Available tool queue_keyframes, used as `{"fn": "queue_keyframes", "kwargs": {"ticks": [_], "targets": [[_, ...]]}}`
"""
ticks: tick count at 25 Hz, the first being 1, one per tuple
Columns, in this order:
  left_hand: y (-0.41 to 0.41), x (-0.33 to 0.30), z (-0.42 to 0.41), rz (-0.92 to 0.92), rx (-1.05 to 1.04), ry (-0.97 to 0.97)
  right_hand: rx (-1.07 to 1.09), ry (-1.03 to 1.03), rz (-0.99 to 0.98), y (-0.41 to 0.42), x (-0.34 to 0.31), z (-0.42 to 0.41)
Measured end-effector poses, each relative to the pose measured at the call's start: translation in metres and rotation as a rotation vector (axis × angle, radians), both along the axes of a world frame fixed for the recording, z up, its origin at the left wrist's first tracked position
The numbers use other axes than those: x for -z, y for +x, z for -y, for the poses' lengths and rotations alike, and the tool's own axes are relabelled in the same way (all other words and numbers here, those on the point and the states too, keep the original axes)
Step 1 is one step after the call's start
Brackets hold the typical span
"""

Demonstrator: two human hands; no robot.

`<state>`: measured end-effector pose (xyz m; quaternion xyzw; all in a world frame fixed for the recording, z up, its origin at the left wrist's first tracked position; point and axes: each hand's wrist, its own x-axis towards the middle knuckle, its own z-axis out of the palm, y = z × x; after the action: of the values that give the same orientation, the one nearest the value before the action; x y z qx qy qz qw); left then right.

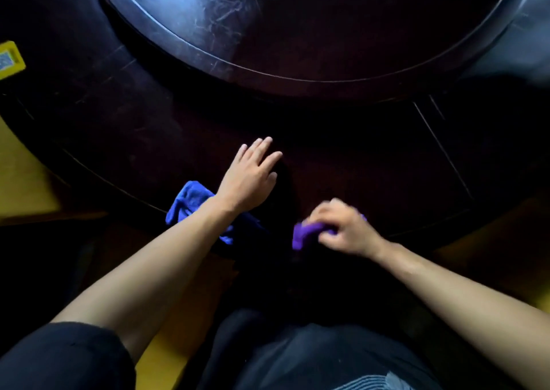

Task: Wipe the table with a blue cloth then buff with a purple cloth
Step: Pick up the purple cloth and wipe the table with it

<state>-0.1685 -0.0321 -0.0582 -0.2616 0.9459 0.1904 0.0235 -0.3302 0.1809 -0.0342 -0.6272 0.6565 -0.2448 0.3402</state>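
Note:
The dark round table (pixel 125 116) fills the middle of the view. My left hand (pixel 253 175) lies flat on its top with the fingers straight, holding nothing. A crumpled blue cloth (pixel 187 202) sits at the table's near edge, partly hidden under my left forearm. To the right, my right hand (pixel 342 226) is blurred and grips a bunched purple cloth (pixel 306 233) against the tabletop near the edge.
A raised round turntable (pixel 297 32) with a scratched, shiny surface covers the table's far centre. A yellow card with a printed code (pixel 10 59) lies at the far left. Yellow flooring (pixel 20 175) shows beside the table. My dark-clothed lap is below.

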Motion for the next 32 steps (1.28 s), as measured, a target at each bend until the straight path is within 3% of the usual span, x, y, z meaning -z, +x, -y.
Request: {"fn": "queue_keyframes", "kwargs": {"ticks": [2,4,5,7,10,12,16,19,21,23,25,27,29,32], "targets": [[-0.013,0.007,-0.025,0.033,0.009,-0.007,0.483,-0.058,-0.129,-0.028,0.005,0.017],[-0.020,0.015,-0.046,0.077,-0.053,-0.018,0.727,0.019,-0.245,-0.041,0.007,0.025],[-0.024,0.019,-0.055,0.093,-0.086,-0.027,0.699,0.033,-0.292,-0.038,0.011,0.018],[-0.027,0.025,-0.068,0.105,-0.128,-0.051,0.436,0.008,-0.323,-0.014,0.015,-0.014],[-0.028,0.029,-0.072,0.096,-0.144,-0.079,0.034,0.098,-0.089,0.024,0.004,-0.069],[-0.026,0.030,-0.071,0.094,-0.157,-0.083,0.044,0.101,0.007,0.021,-0.003,-0.086],[-0.027,0.029,-0.072,0.097,-0.161,-0.066,0.817,-0.090,-0.207,-0.044,0.000,-0.090],[-0.032,0.020,-0.079,0.117,-0.232,-0.037,1.189,0.056,-0.319,-0.082,0.009,-0.092],[-0.034,0.015,-0.097,0.137,-0.280,-0.021,1.078,0.078,-0.378,-0.068,0.018,-0.095],[-0.030,0.012,-0.132,0.141,-0.287,-0.028,0.692,0.040,-0.339,-0.035,0.018,-0.103],[-0.018,0.012,-0.169,0.138,-0.258,-0.034,0.256,0.043,-0.129,-0.006,0.012,-0.111],[-0.002,0.011,-0.200,0.133,-0.224,-0.032,0.025,0.049,0.017,0.001,0.006,-0.119],[0.013,0.009,-0.222,0.157,-0.206,-0.005,0.222,-0.033,0.001,-0.012,0.008,-0.123],[0.025,0.001,-0.244,0.141,-0.261,0.066,0.901,0.032,-0.117,-0.032,0.006,-0.126]]}}
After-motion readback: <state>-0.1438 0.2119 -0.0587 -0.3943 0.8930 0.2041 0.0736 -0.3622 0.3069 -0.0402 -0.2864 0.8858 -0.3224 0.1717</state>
